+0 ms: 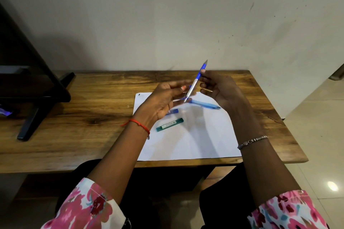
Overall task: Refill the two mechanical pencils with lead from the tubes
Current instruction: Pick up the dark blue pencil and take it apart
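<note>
My right hand [218, 89] pinches a silver mechanical pencil with a blue grip [195, 81], held tilted above the table with its tip up and away. My left hand [163, 98] hovers beside the pencil's lower end, fingers blurred and near it; whether it touches is unclear. A second, light blue pencil [206, 104] lies on the white paper [195, 141] below my hands. A green lead tube [169, 124] rests on the paper. A blue lead tube [173, 112] lies just above it, partly hidden by my left hand.
The wooden table [83, 117] stands against a white wall. A black stand [33, 98] occupies the table's left part. The table's right edge drops to a tiled floor [320, 135].
</note>
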`<action>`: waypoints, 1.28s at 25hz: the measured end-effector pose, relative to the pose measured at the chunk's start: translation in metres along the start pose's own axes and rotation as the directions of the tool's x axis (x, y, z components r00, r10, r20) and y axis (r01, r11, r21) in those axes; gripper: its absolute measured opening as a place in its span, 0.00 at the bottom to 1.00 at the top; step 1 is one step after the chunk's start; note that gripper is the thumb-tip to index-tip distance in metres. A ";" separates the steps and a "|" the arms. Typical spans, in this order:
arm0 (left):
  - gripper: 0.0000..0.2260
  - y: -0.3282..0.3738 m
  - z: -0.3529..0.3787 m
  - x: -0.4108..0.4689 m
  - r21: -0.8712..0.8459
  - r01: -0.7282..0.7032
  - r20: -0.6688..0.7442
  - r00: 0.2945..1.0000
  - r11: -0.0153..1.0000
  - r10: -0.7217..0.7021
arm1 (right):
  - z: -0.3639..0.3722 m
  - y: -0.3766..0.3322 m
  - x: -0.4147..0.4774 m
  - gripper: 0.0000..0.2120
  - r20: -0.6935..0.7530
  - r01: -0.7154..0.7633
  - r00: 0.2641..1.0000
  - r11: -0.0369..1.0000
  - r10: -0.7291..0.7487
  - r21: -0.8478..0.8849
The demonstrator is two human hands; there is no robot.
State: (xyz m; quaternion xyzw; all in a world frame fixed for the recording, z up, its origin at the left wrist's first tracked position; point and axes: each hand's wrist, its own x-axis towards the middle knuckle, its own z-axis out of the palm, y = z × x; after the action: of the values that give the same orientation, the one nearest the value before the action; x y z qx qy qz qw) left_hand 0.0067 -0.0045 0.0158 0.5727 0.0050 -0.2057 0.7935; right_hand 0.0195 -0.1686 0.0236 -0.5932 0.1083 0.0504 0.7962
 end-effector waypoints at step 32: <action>0.10 0.004 0.011 -0.001 0.677 -0.375 0.037 0.877 0.633 0.480 | 0.014 0.006 0.001 0.04 -0.113 0.347 0.935 0.933 -0.337 0.093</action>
State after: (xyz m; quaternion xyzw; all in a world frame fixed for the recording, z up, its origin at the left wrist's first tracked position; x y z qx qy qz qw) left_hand 0.0050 -0.0128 0.0236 0.8151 -0.1465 0.0431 0.5588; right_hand 0.0203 -0.1532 0.0213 -0.5593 0.0435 -0.1233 0.8186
